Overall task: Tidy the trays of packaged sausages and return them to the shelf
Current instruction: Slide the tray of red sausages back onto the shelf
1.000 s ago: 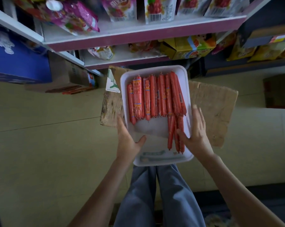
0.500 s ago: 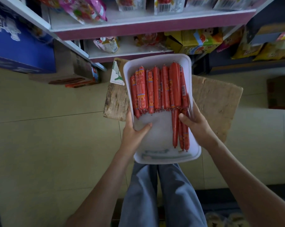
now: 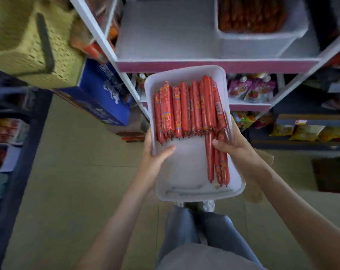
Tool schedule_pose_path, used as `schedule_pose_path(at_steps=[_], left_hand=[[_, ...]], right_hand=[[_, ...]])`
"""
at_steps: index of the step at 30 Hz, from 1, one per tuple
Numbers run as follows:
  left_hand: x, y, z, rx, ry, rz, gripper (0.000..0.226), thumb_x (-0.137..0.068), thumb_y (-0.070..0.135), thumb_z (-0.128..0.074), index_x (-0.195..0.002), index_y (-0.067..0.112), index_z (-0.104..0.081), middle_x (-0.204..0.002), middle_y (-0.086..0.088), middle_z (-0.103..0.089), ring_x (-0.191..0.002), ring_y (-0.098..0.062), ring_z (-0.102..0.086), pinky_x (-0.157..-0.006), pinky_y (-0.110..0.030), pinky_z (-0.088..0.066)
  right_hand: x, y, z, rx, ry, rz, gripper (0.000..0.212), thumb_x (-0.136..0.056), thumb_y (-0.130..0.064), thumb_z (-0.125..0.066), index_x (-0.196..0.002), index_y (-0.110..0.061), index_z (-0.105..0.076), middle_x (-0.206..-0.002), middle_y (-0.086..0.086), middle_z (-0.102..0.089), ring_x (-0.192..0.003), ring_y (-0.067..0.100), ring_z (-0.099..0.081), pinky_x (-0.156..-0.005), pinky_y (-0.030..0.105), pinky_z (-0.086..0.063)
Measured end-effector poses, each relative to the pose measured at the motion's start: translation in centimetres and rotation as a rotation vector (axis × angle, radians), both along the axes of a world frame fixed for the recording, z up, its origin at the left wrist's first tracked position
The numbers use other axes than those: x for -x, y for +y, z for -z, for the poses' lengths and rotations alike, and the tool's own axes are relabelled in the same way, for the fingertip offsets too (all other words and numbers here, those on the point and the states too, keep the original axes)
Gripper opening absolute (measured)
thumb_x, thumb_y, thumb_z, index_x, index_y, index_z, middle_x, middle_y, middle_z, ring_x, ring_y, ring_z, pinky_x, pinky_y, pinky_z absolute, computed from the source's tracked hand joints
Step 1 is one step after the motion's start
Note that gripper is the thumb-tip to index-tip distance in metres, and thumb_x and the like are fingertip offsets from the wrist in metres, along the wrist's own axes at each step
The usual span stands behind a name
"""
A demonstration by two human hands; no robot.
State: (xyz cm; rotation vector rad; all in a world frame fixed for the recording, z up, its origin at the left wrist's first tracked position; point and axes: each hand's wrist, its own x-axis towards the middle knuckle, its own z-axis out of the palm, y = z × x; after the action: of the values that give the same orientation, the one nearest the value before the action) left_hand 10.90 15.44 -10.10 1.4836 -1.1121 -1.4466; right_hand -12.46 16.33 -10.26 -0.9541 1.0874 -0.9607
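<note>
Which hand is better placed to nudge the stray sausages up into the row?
Right. The right hand grips the white plastic tray beside the stray red sausages, thumb touching them; the left hand holds the opposite rim.

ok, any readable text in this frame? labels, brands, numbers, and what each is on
Nothing can be read.
Sausage wrappers in the tray: orange label bands, blurred.
Blue box: white characters, blurred.
Pink pouches: print too small.
Shelf-edge tag: blurred.
</note>
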Motion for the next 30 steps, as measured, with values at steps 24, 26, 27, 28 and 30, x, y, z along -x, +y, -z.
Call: schedule_pose_path(at_steps=[24, 26, 27, 28, 30], left_hand=[[-8.0, -11.6, -8.5, 0.184, -0.174, 0.315, 0.101, -0.085, 0.002, -0.063, -0.146, 0.046, 0.004, -0.115, 0.065, -0.011, -0.115, 0.035, -0.018, -0.110, -0.023, -0.022], [-7.6, -13.2, -7.7, 0.192, -0.145, 0.316, 0.095, -0.085, -0.002, -0.062, -0.144, 0.045, -0.004, -0.112, 0.063, -0.022, -0.110, 0.035, -0.027, -0.100, -0.011, -0.029], [-7.4, -14.0, -7.3, 0.197, -0.123, 0.310, 0.092, -0.086, -0.002, -0.061, -0.145, 0.044, -0.008, -0.117, 0.058, -0.026, -0.113, 0.030, -0.032, -0.093, -0.006, -0.032], [-7.2, -14.7, -7.0, 0.196, -0.098, 0.302, 0.091, -0.086, -0.002, -0.061, -0.147, 0.042, -0.012, -0.127, 0.049, -0.028, -0.118, 0.023, -0.034, -0.090, -0.005, -0.034], [-7.0, -16.3, -6.5, 0.190, -0.076, 0.280, 0.085, -0.085, -0.001, -0.061, -0.149, 0.038, -0.020, -0.144, 0.027, -0.028, -0.128, 0.008, -0.033, -0.095, -0.011, -0.031]], right_hand=[[-8.4, -10.8, -5.9, 0.073, -0.134, 0.056, 0.068, -0.086, 0.001, -0.056, -0.143, -0.031, -0.038, -0.130, 0.015, -0.058, -0.116, 0.036, -0.058, -0.095, 0.051, -0.050], [-7.9, -12.2, -5.6, 0.072, -0.087, 0.057, 0.067, -0.085, -0.004, -0.064, -0.141, -0.031, -0.041, -0.127, 0.014, -0.061, -0.113, 0.034, -0.061, -0.094, 0.050, -0.051], [-7.6, -13.1, -5.4, 0.073, -0.056, 0.058, 0.067, -0.082, -0.008, -0.068, -0.140, -0.030, -0.042, -0.125, 0.013, -0.062, -0.112, 0.034, -0.061, -0.094, 0.050, -0.049], [-7.3, -14.0, -5.3, 0.075, -0.020, 0.062, 0.068, -0.079, -0.012, -0.071, -0.139, -0.029, -0.044, -0.124, 0.012, -0.063, -0.112, 0.033, -0.062, -0.096, 0.051, -0.047], [-6.8, -16.1, -5.1, 0.091, 0.060, 0.071, 0.066, -0.075, -0.017, -0.073, -0.135, -0.027, -0.048, -0.123, 0.009, -0.064, -0.112, 0.030, -0.062, -0.097, 0.050, -0.046]])
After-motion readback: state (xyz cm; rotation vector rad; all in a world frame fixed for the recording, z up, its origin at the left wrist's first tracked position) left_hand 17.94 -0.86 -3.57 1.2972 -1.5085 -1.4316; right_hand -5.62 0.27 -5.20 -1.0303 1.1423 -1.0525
